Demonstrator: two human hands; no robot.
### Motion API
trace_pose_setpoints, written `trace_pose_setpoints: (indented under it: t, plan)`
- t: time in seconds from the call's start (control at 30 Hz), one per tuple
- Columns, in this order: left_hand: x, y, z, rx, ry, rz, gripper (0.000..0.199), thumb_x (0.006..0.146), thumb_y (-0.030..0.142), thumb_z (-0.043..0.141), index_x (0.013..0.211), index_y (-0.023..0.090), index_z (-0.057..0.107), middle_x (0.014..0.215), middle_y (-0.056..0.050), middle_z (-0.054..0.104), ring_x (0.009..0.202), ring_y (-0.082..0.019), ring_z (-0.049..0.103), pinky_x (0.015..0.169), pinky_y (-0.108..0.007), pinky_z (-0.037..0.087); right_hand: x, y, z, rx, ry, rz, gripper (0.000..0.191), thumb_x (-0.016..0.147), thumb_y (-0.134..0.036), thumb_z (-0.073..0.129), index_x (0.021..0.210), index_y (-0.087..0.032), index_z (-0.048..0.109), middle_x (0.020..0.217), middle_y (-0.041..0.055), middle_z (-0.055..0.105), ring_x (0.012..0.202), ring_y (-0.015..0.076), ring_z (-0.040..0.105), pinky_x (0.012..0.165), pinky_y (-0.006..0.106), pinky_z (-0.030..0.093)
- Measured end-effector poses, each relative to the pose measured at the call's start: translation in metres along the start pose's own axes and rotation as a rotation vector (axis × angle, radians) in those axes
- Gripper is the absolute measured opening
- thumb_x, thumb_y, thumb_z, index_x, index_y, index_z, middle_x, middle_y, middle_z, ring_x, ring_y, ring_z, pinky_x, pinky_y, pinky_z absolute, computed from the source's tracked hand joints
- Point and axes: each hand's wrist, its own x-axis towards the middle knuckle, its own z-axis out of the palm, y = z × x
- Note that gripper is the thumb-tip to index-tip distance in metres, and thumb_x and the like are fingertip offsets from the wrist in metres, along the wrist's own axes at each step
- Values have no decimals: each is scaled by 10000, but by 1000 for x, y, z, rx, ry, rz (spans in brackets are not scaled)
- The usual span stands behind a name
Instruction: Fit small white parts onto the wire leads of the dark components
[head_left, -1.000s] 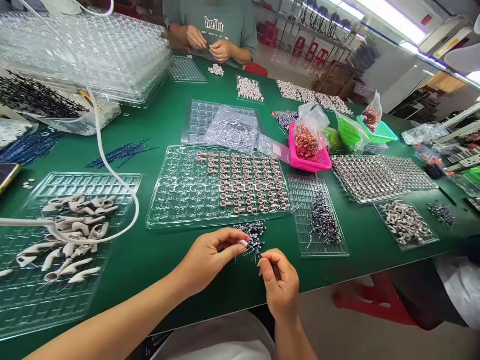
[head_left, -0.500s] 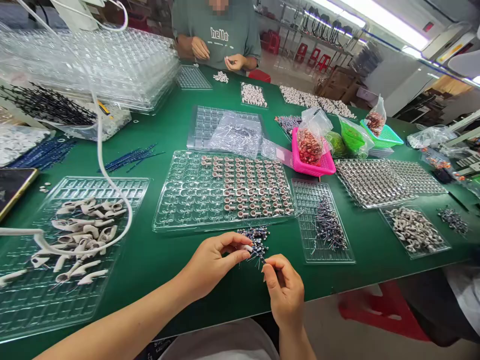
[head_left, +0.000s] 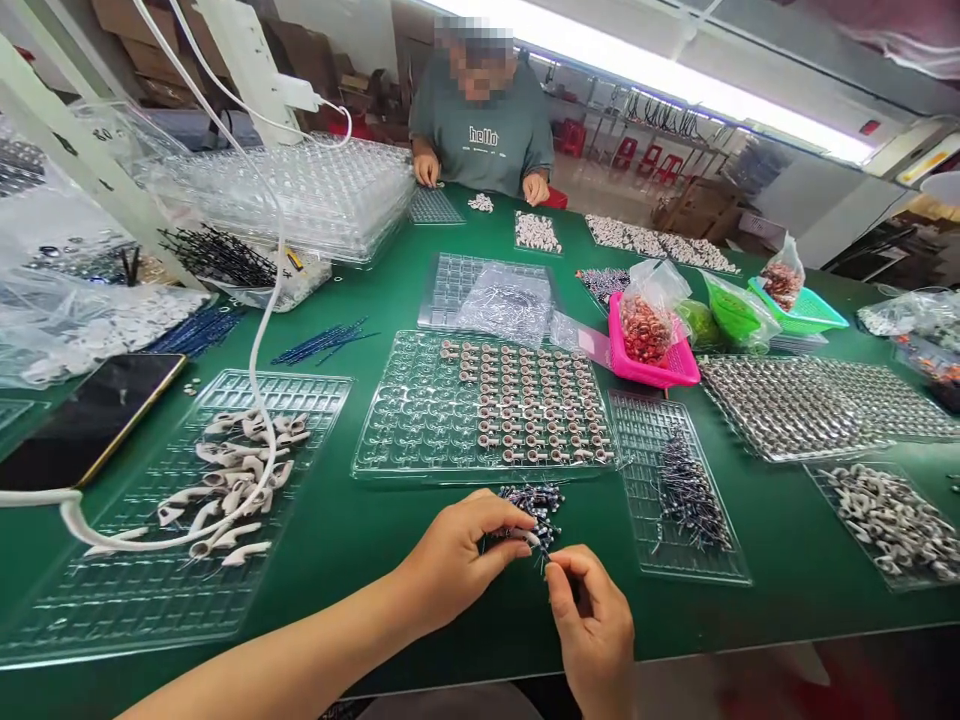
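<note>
My left hand pinches a small white curved piece between thumb and fingertips. Close to its right, my right hand has thumb and index finger closed on a thin dark-tipped wired part by the end of the white piece. Just behind the fingertips lies a pile of small dark wired parts on the green table. Beyond it sits a clear tray, its right part filled with small round brown-and-white pieces.
Left are a tray of white curved pieces, a phone and a looping white cable. Right are a tray of dark wired parts and a pink basket. A person sits across the table.
The view has shifted, so the table's contents appear further right and lower. My hands still hold their parts close together. The person opposite has lowered both hands toward the table and moved them apart.
</note>
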Motion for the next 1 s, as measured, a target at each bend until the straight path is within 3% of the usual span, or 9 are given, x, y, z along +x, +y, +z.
trace_pose_setpoints:
  t: [0.23, 0.7, 1.0]
  plan:
    - [-2, -5, 2, 56, -3, 134, 164, 839, 179, 693, 994, 213, 733, 891, -54, 738, 881, -194, 644, 820, -315, 525, 3, -2, 0, -44, -42, -41, 154, 929, -253, 553, 805, -207, 631, 693, -4, 614, 569, 112, 569, 517, 202, 451]
    - [0, -5, 1, 76, -45, 120, 158, 831, 166, 693, 968, 220, 750, 865, -47, 742, 850, -192, 637, 779, -304, 517, 6, 0, 0, -97, -65, -121, 135, 914, -217, 543, 794, -206, 605, 657, -25, 566, 534, 101, 529, 493, 198, 428]
    - [-2, -2, 2, 88, -53, 121, 151, 853, 197, 676, 984, 217, 749, 855, -58, 732, 866, -205, 612, 772, -323, 516, 6, -5, -1, -55, -91, -70, 133, 905, -202, 543, 793, -204, 613, 675, -17, 581, 553, 103, 526, 503, 207, 423]
